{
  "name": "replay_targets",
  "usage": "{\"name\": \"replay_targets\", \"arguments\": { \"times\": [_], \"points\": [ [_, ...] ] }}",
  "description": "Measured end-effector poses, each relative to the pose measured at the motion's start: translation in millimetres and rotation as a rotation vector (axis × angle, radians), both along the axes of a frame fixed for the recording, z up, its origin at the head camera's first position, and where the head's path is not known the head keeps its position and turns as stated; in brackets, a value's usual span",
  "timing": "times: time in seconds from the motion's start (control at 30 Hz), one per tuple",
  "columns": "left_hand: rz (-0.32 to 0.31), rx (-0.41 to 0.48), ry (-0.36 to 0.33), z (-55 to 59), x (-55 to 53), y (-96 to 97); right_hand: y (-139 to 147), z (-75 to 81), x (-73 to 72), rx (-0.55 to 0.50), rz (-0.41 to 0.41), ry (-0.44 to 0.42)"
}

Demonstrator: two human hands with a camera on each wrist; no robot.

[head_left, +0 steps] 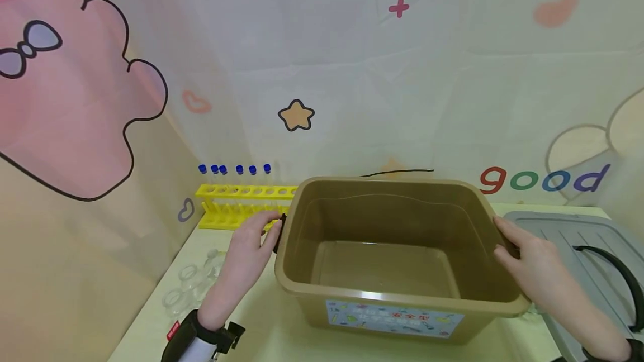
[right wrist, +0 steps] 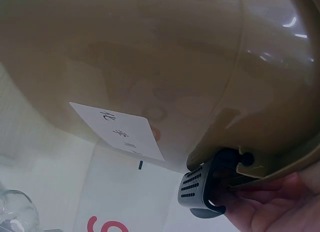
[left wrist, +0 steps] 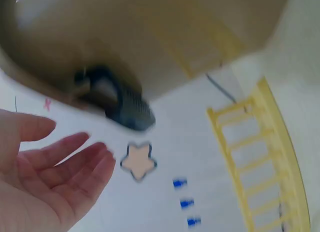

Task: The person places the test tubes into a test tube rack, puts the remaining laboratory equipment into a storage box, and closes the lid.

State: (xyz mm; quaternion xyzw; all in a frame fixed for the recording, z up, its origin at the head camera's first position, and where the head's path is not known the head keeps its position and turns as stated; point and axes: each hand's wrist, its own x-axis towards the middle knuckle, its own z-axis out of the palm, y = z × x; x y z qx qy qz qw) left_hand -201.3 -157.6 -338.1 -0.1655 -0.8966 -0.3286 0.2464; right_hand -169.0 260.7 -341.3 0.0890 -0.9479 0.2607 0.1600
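Note:
A tan plastic storage box (head_left: 387,211) with its open top towards me sits in the middle of the head view, a printed label (head_left: 394,319) on its front. My left hand (head_left: 254,239) is beside the box's left end, near a black latch (left wrist: 122,99). In the left wrist view its fingers (left wrist: 75,152) are loosely bent, with a gap to the latch. At the right end, my right hand (head_left: 533,258) holds the rim, thumb side on top. The right wrist view shows its fingers under the rim, close to another black latch (right wrist: 200,187).
Behind the left hand stands a yellow test tube rack (head_left: 216,217), with several blue caps (head_left: 240,170) showing above it. Clear glass vessels (head_left: 186,289) are at the table's left edge. A grey lid (head_left: 553,228) with a black handle (head_left: 619,270) lies on the right.

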Motion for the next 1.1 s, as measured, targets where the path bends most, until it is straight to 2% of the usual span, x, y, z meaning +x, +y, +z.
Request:
{"name": "replay_targets", "arguments": {
  "times": [0.27, 0.4, 0.53, 0.63, 0.8, 1.0, 1.1],
  "points": [
    [0.122, -0.138, -0.067, -2.3, 4.6, -58.3, 2.0, -1.2, 0.5, 0.013, -0.009, -0.010],
    [0.174, -0.215, -0.174, -7.3, 9.2, -88.1, 2.5, -1.1, 0.5, 0.024, -0.011, -0.022],
    [0.222, -0.278, -0.284, -15.1, 13.8, -110.1, 2.9, -1.1, 0.1, 0.023, -0.007, -0.019],
    [0.251, -0.325, -0.324, -21.7, 16.0, -120.2, 2.4, -1.4, -0.7, 0.022, -0.003, -0.009],
    [0.272, -0.348, -0.370, -30.9, 15.0, -129.3, 1.4, -1.9, -1.6, 0.017, -0.003, -0.008],
    [0.271, -0.361, -0.467, -35.0, 9.2, -132.8, 1.4, -1.9, -0.9, 0.006, -0.009, -0.016],
    [0.270, -0.369, -0.489, -36.3, 7.1, -133.5, 1.6, -1.7, -0.6, -0.001, -0.011, -0.007]
  ]
}}
